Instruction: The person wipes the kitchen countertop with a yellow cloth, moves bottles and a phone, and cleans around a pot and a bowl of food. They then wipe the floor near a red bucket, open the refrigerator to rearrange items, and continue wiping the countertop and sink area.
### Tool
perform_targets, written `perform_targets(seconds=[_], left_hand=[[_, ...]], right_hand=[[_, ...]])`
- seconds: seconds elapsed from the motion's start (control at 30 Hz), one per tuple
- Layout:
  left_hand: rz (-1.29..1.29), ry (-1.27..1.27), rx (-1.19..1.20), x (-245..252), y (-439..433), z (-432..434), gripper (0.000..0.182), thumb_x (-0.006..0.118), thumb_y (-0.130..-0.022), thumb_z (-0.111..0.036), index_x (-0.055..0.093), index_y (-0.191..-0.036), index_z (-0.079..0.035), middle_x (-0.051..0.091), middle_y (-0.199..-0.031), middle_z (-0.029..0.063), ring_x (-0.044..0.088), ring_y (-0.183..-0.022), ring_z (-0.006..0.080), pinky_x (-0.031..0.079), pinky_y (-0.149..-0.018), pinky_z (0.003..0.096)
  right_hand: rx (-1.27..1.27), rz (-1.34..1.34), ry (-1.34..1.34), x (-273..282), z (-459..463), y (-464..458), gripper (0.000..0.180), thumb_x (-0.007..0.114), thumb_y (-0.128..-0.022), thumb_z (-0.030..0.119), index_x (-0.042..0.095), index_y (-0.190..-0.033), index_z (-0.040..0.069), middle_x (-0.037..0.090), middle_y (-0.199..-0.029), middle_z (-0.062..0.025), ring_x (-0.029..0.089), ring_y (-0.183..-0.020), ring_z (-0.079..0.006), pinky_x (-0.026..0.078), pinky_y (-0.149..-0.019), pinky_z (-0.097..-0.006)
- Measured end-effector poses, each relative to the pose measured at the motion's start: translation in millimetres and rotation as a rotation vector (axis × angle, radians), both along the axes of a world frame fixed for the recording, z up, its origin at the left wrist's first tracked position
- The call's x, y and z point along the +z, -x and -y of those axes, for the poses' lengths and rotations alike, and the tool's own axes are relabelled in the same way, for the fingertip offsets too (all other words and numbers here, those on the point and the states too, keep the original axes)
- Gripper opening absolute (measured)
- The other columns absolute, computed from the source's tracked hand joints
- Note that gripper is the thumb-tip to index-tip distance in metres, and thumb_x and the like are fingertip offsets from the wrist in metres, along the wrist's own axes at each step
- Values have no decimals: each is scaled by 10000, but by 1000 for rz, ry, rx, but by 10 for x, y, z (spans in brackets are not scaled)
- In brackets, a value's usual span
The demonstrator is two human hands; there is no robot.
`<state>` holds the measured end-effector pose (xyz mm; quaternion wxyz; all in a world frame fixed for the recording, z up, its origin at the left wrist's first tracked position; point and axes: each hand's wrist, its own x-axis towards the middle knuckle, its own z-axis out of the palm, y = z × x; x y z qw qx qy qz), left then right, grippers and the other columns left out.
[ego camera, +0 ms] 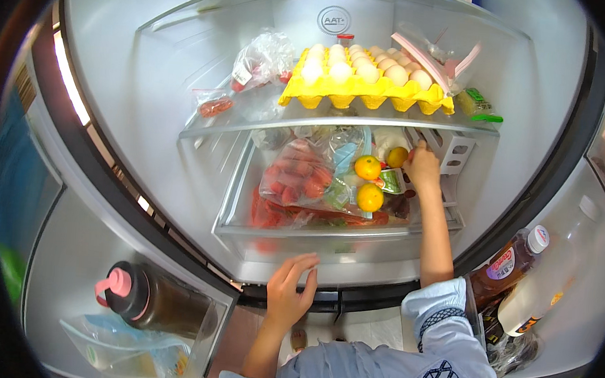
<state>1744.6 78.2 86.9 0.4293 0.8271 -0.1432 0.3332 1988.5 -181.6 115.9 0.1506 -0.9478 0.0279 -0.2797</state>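
My right hand (423, 168) reaches into the refrigerator's open clear drawer (331, 236), at its right side, beside a dull orange citrus fruit (397, 157). Its fingertips are partly hidden, so whether they hold anything is unclear. Two brighter oranges (368, 167) lie just left of it, near a green and white packet (392, 181). A clear bag of red fruit (298, 176) fills the drawer's left part, over a red bag (270, 213). My left hand (291, 287) hovers in front of the drawer, empty, fingers apart and slightly bent.
Above the drawer, a glass shelf (337, 122) bears a yellow egg tray (365, 95) full of eggs, a plastic bag (266, 57) and a small bag (215, 105). The left door holds a dark bottle with a pink cap (171, 300); the right door holds a brown drink bottle (505, 264) and a white bottle (526, 306).
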Motion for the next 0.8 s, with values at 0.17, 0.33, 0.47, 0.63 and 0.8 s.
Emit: perform_targets(seconds=[0.17,0.33,0.47,0.63,0.8], left_hand=[[-177,-20,49,-131,500,-104,201,599,-758,15,604,-952,-35,623,-911,101,626,-782,240,492,-695,301],[-253,-50,0,-170,710,-197,203,583,-781,7,596,-981,-28,611,-962,102,630,-761,213,486,-689,287],[-267,-52,-133,-207,773,-140,199,590,-784,-11,602,-981,-39,607,-995,103,630,-772,208,484,-702,288],[-341,-50,-261,-232,1028,-98,178,592,-783,-17,616,-956,-52,605,-1020,94,626,-775,204,488,-700,291],[-398,38,-364,-341,1231,-52,171,579,-785,0,611,-948,-40,600,-1010,120,614,-792,215,490,-707,287]], right_hand=[[607,-110,-875,88,1,991,384,593,-784,125,537,-1140,-7,625,-949,-187,647,-672,-241,535,-564,-357],[1073,-667,-2066,-407,-202,2016,472,457,-866,215,404,-1272,-21,545,-1137,-261,638,-696,-228,557,-671,-353],[1101,-510,-2047,-422,-210,2616,475,467,-896,227,376,-1299,-8,511,-1185,-262,617,-885,-225,519,-798,-351],[809,106,-1409,-164,-313,3319,563,674,-768,31,391,-1252,-12,551,-1140,-171,559,-1039,-204,474,-853,-309],[613,272,-1103,-140,-295,3952,491,717,-736,43,454,-1148,-1,577,-1106,-143,572,-1026,-195,451,-886,-314]])
